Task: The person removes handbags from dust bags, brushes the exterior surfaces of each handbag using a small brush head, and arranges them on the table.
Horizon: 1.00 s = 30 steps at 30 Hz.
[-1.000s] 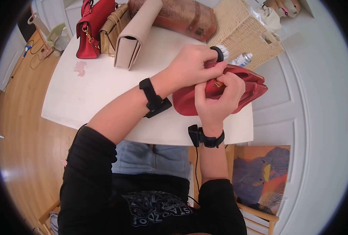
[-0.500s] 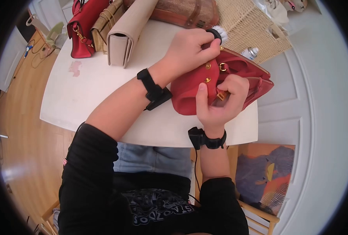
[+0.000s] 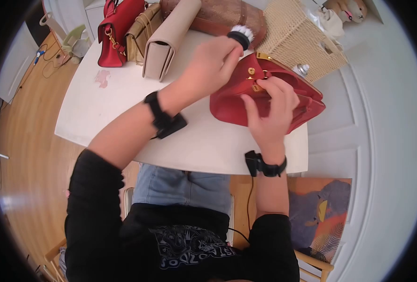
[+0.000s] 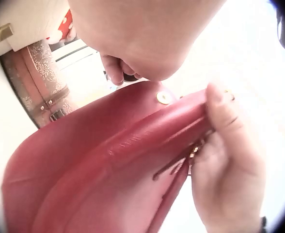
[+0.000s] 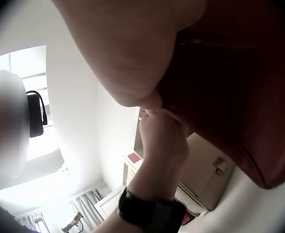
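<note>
In the head view a red handbag [image 3: 232,101] with gold fittings lies on the table's right side, its top parted. My left hand [image 3: 208,66] is above the bag's upper left, gripping a round black brush [image 3: 239,39] with white bristles. My right hand [image 3: 274,108] holds the bag near its gold clasp [image 3: 257,87], thumb apart from the bent fingers. The left wrist view has the right hand [image 4: 229,160] with its thumb over the edge of the red leather [image 4: 99,141]. Red leather [image 5: 229,97] also fills much of the right wrist view, beside the left hand [image 5: 164,141].
On the white table [image 3: 100,108], another red bag [image 3: 114,40], a gold bag [image 3: 140,35] and a beige bag [image 3: 159,58] stand at the back left. Behind are a brown case [image 3: 222,16] and a woven basket [image 3: 295,35]. A can [image 3: 302,70] is beyond the red handbag.
The left hand and brush have moved up and left, away from the handbag's flap. The two hands, close together a second ago, are now apart; the right fingers are less curled.
</note>
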Motion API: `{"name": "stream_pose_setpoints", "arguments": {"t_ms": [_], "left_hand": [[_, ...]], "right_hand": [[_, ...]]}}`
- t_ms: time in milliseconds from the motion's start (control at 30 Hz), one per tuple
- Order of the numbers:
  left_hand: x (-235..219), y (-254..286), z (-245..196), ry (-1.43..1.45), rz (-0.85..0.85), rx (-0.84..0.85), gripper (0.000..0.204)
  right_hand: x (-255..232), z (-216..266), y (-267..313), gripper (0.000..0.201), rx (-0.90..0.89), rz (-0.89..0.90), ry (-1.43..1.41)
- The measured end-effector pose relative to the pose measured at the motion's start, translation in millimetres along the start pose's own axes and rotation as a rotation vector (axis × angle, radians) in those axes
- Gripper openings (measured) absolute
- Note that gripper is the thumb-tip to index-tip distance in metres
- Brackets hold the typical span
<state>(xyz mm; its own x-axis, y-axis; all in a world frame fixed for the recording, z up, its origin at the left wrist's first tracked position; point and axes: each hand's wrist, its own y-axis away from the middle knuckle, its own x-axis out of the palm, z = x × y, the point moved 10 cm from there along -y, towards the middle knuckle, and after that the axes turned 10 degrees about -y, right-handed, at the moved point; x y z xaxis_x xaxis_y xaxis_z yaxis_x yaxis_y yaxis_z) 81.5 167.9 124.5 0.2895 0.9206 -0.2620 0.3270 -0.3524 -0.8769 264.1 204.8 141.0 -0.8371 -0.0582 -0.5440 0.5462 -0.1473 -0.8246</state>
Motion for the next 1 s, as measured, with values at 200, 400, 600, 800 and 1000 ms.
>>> {"name": "stream_pose_setpoints", "arguments": {"t_ms": [200, 400, 600, 800, 1000], "left_hand": [[-25.3, 45.4, 11.8, 0.35, 0.359, -0.168, 0.015], [-0.2, 72.1, 46.4, 0.797, 0.561, -0.55, 0.012], [-0.3, 73.4, 48.2, 0.816, 0.434, -0.542, 0.01], [6.4, 82.0, 44.6, 0.529, 0.558, -0.475, 0.011], [13.7, 86.4, 44.5, 0.413, 0.598, -0.43, 0.01]], "right_hand": [[-4.2, 0.8, 2.7, 0.047, -0.105, 0.091, 0.003], [-1.3, -1.3, 1.2, 0.043, -0.061, 0.142, -0.078], [3.1, -0.6, 5.5, 0.043, -0.082, 0.141, -0.087], [-0.3, -0.2, 10.1, 0.041, -0.114, 0.064, -0.05], [0.0, -7.6, 16.8, 0.044, -0.1, 0.043, -0.056]]}}
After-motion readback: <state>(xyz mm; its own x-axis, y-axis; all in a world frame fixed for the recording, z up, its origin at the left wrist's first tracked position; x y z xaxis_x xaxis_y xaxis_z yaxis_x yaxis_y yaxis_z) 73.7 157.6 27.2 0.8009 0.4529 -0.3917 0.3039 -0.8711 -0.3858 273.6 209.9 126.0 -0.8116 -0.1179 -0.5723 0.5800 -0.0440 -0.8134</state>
